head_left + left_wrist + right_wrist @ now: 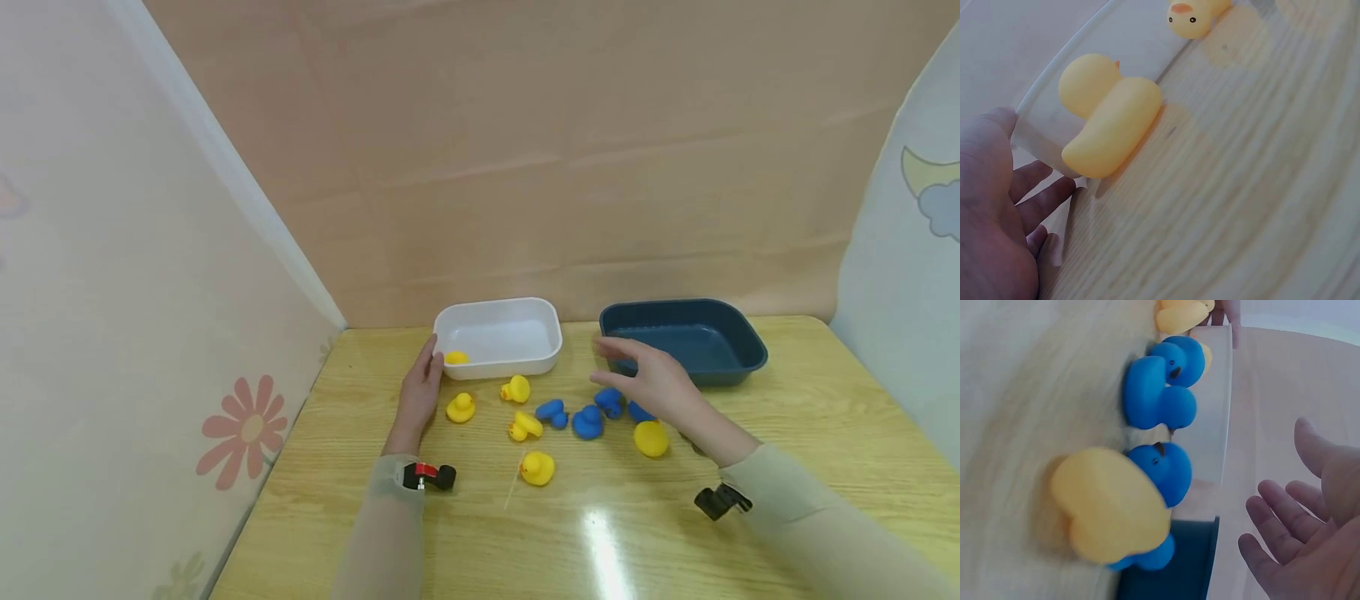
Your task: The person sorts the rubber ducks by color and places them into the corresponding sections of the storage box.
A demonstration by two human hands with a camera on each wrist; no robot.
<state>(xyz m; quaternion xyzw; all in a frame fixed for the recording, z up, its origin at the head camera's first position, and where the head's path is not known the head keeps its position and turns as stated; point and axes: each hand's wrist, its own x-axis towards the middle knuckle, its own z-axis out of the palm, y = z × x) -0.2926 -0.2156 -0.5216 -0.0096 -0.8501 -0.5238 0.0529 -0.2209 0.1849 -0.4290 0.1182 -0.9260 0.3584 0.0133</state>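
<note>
My left hand point(420, 392) is at the left end of a white tray point(557, 343). In the left wrist view its thumb touches the rim and its fairly straight fingers rest against the outside. A yellow rubber duck point(456, 357) lies inside that tray, partly hidden by the front wall. Just beside this hand stands another yellow rubber duck point(1119, 125). My right hand point(648, 375) hovers by the left front of a dark blue tray point(738, 375), fingers and thumb spread with nothing between them. Below it are a blue rubber duck point(609, 402) and a yellow one point(651, 438).
More yellow ducks point(537, 468) and blue ducks point(587, 422) lie scattered on the wooden table point(450, 533) in front of the trays. A brown backdrop point(487, 167) rises behind, and pale patterned sheets point(187, 292) flank the sides.
</note>
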